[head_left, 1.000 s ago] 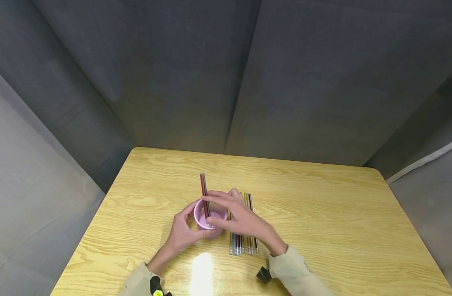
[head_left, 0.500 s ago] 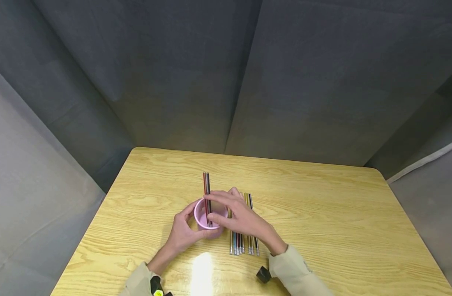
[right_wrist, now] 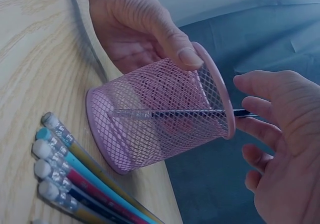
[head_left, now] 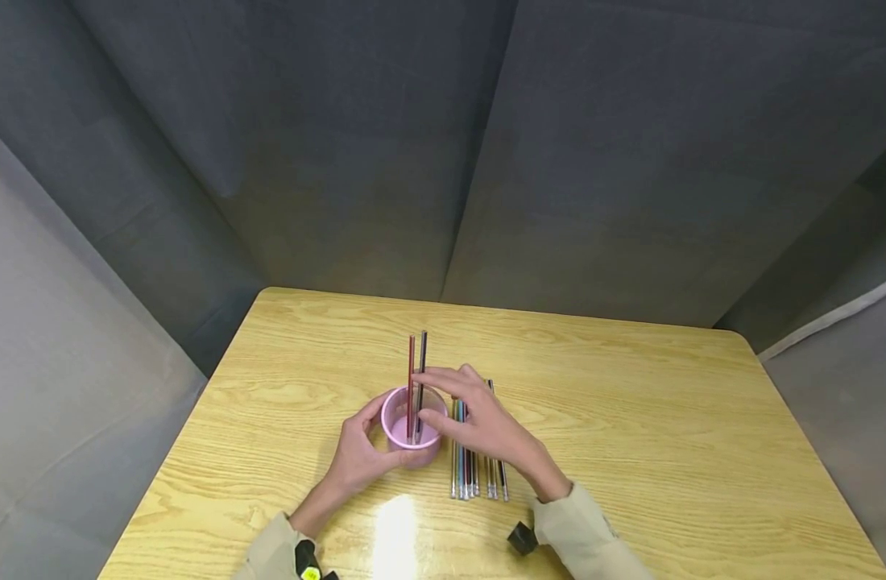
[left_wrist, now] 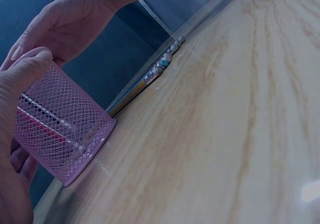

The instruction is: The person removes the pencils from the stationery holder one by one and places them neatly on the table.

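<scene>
My left hand (head_left: 359,455) holds a pink mesh pencil cup (head_left: 425,456) from its left side, with the thumb near the rim. Inside the cup a red pencil (head_left: 411,358) and a dark pencil (head_left: 423,354) stand apart, eraser ends down. My right hand (head_left: 479,415) is over the cup's right rim, thumb and fingers spread near the dark pencil. In the right wrist view, the upper part of this dark pencil (right_wrist: 185,112) passes behind the fingers. The left wrist view shows the cup's base (left_wrist: 92,156) by the tabletop.
Right of the cup, several pencils (head_left: 463,475) lie side by side, partly under my right hand, with eraser ends toward me. They rest on a wood-grain table (head_left: 631,435). Grey curtains (head_left: 595,161) hang behind its far edge.
The two pencils have gone from a tilted pair in my right fingers to standing apart in the cup. My right hand has shifted slightly right, its fingers loosened; the left hand stays put.
</scene>
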### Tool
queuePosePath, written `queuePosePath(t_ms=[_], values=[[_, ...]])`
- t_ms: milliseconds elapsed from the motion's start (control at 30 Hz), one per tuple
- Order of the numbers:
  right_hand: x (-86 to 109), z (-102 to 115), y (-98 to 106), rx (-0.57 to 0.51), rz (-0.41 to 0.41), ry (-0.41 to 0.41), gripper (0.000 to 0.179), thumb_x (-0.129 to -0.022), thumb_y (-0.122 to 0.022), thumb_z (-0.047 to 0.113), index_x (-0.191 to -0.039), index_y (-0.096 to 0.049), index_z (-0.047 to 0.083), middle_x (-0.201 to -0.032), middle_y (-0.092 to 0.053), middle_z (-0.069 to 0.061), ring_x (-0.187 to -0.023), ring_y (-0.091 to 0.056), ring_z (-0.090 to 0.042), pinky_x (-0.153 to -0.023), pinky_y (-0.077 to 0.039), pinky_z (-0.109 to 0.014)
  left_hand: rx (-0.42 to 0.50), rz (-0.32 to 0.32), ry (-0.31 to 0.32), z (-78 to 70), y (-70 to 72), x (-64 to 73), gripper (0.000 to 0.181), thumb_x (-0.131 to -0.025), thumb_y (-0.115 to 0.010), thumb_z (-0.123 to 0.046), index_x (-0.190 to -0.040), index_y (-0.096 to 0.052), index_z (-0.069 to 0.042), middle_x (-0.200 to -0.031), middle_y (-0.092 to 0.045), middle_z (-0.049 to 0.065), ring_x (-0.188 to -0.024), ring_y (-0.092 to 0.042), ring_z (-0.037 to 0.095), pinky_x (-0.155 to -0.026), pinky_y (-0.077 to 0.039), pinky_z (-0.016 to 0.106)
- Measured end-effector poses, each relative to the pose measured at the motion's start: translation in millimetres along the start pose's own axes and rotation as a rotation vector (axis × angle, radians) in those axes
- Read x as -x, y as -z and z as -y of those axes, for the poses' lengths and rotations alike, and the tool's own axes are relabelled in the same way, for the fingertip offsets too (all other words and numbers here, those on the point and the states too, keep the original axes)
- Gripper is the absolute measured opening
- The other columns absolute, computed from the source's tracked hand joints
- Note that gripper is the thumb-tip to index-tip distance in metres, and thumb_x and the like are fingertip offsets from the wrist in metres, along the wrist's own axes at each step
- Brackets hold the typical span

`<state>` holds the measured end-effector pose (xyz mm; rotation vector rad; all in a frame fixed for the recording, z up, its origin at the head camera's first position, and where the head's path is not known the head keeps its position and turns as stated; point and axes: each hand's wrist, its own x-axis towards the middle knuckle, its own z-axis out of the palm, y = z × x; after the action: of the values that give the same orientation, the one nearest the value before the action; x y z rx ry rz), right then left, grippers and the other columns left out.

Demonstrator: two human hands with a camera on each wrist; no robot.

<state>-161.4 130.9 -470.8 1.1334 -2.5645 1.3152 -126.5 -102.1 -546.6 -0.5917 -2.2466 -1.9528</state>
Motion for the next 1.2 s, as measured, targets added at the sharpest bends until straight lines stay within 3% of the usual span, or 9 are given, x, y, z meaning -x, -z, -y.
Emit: queuePosePath(t_ms=[100, 167, 400, 567, 667, 733, 800, 1000, 1200], values=[[0.4, 0.7, 3.1, -0.004, -0.016, 0.006, 0.051, -0.099, -0.071, 0.031, -0.148, -0.059, 0.021, -0.15, -0.06, 0.003, -0.138, -0.053, -0.02, -0.12, -0.032, -0.061, -0.009, -0.004, -0.008, -0.4, -0.1, 0.1, 0.09, -0.068, -0.097, -0.007, -0.148, -0.055, -0.006, -0.143, -0.064, 0.011, -0.129, -0.061, 0.034, -0.115, -0.047, 0.05], [0.9, 1.5, 5.3, -0.004, -0.026, 0.007, 0.05, -0.099, -0.071, 0.029, -0.148, -0.06, 0.022, -0.149, -0.06, 0.003, -0.137, -0.053, -0.02, -0.118, -0.035, -0.059, -0.006, -0.003, -0.015, -0.4, -0.2, 0.0, 0.09, -0.068, -0.097, -0.007, -0.148, -0.055, -0.005, -0.142, -0.064, 0.013, -0.129, -0.062, 0.035, -0.114, -0.048, 0.051], [3.6, 4.8, 11.8, 0.018, -0.084, -0.001, 0.05, -0.099, -0.071, 0.026, -0.148, -0.059, 0.022, -0.151, -0.059, -0.001, -0.143, -0.05, -0.026, -0.126, -0.014, -0.068, 0.018, -0.003, -0.053, 0.3, -0.1, 0.0, 0.088, -0.069, -0.097, -0.008, -0.147, -0.055, -0.002, -0.14, -0.064, 0.021, -0.126, -0.062, 0.04, -0.112, -0.048, 0.055], [3.8, 6.7, 18.7, 0.004, -0.158, 0.031, 0.051, -0.097, -0.074, 0.02, -0.146, -0.061, 0.019, -0.149, -0.06, -0.003, -0.138, -0.054, -0.026, -0.124, -0.023, -0.066, 0.011, -0.002, -0.036, 0.0, 0.0, 0.4, 0.089, -0.068, -0.097, -0.007, -0.147, -0.055, -0.003, -0.14, -0.065, 0.02, -0.126, -0.062, 0.039, -0.113, -0.048, 0.056], [3.8, 6.8, 23.0, -0.011, -0.217, 0.053, 0.051, -0.094, -0.076, 0.014, -0.143, -0.063, 0.016, -0.145, -0.064, -0.006, -0.124, -0.06, -0.023, -0.108, -0.047, -0.051, 0.002, 0.001, -0.019, 0.5, 0.1, 0.6, 0.09, -0.068, -0.097, -0.007, -0.148, -0.054, -0.004, -0.14, -0.064, 0.021, -0.127, -0.062, 0.037, -0.113, -0.048, 0.055], [3.8, 6.4, 25.6, -0.017, -0.251, 0.062, 0.051, -0.093, -0.076, 0.011, -0.142, -0.064, 0.014, -0.142, -0.065, -0.006, -0.115, -0.061, -0.022, -0.091, -0.054, -0.041, 0.001, 0.001, -0.013, 1.3, 0.4, 0.8, 0.091, -0.068, -0.097, -0.007, -0.148, -0.054, -0.004, -0.14, -0.063, 0.023, -0.127, -0.062, 0.038, -0.114, -0.047, 0.055], [4.0, 6.1, 28.1, -0.035, -0.277, 0.061, 0.05, -0.093, -0.076, 0.008, -0.141, -0.065, 0.013, -0.141, -0.066, -0.006, -0.107, -0.059, -0.021, -0.077, -0.053, -0.036, 0.003, 0.0, -0.008, 1.7, 0.6, 0.8, 0.091, -0.068, -0.097, -0.008, -0.148, -0.055, -0.005, -0.14, -0.063, 0.024, -0.128, -0.062, 0.038, -0.114, -0.047, 0.055], [5.9, 7.5, 35.0, -0.051, -0.317, 0.049, 0.049, -0.092, -0.077, 0.005, -0.139, -0.067, 0.012, -0.137, -0.067, -0.006, -0.103, -0.057, -0.016, -0.076, -0.048, -0.025, 0.006, -0.007, -0.006, 0.8, 0.8, 0.9, 0.09, -0.068, -0.097, -0.008, -0.148, -0.056, -0.006, -0.14, -0.065, 0.02, -0.128, -0.062, 0.036, -0.115, -0.047, 0.052], [8.2, 7.9, 39.2, -0.078, -0.391, 0.058, 0.05, -0.086, -0.082, -0.001, -0.134, -0.069, 0.009, -0.127, -0.07, -0.007, -0.082, -0.05, -0.014, -0.07, -0.043, -0.023, 0.013, -0.02, -0.013, -0.1, 0.3, 1.2, 0.089, -0.067, -0.098, -0.008, -0.146, -0.057, -0.004, -0.14, -0.066, 0.016, -0.127, -0.062, 0.038, -0.114, -0.047, 0.055]])
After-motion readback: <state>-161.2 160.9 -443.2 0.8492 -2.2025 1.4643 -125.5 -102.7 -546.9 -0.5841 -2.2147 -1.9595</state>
